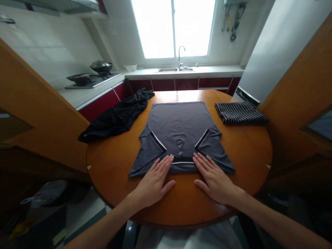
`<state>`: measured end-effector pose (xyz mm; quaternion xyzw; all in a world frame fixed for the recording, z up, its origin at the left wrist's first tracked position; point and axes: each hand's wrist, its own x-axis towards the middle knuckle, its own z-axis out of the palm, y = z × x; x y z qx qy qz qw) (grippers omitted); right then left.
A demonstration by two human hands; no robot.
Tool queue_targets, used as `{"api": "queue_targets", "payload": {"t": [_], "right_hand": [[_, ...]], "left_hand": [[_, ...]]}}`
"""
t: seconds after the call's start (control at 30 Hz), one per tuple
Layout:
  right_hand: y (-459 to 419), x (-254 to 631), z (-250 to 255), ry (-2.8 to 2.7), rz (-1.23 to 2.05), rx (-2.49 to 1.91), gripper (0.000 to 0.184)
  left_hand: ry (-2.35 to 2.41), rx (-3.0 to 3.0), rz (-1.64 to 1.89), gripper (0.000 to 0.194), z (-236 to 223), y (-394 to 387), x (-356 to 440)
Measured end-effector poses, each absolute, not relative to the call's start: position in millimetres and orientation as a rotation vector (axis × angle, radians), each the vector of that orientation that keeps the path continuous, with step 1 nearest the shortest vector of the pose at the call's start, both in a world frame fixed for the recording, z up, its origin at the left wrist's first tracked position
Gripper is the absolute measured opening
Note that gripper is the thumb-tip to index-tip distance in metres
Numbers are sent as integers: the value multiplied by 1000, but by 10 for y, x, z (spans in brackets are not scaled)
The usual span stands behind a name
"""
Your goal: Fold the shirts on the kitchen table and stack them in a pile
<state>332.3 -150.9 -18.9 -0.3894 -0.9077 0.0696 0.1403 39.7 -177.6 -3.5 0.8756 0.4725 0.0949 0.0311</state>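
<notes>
On the middle of the round bench, a grey shirt lies spread, sleeves folded inward — left hand and right hand rest at the collar's ends, grip flattened, nothing pinched. Sideways drag could ruck the collar; uneven lifting could let the sleeves flop loose.

A big bright window is at the top middle. A tap stands at the sink under it. At the upper left, a pot with a lid and a pan sit on a stove. A white bowl is near them. Pipes hang at the upper right.
</notes>
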Motion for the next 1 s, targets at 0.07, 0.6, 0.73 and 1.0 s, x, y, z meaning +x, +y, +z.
{"api": "queue_targets", "payload": {"t": [0.07,0.6,0.73,1.0], "right_hand": [[-1506,3324,-191,-2615,197,-1127,72],[-1539,3061,-88,-2645,245,-1020,72],[-1514,3108,-132,-2627,295,-1043,72],[-1522,3134,-240,-2607,205,-1026,70]], "left_hand": [[1445,2728,277,71,-33,-1764,390],[1290,2896,315,69,-8,-1736,462],[1306,2839,255,72,-41,-1722,448],[1306,2734,274,70,25,-1774,464]]}}
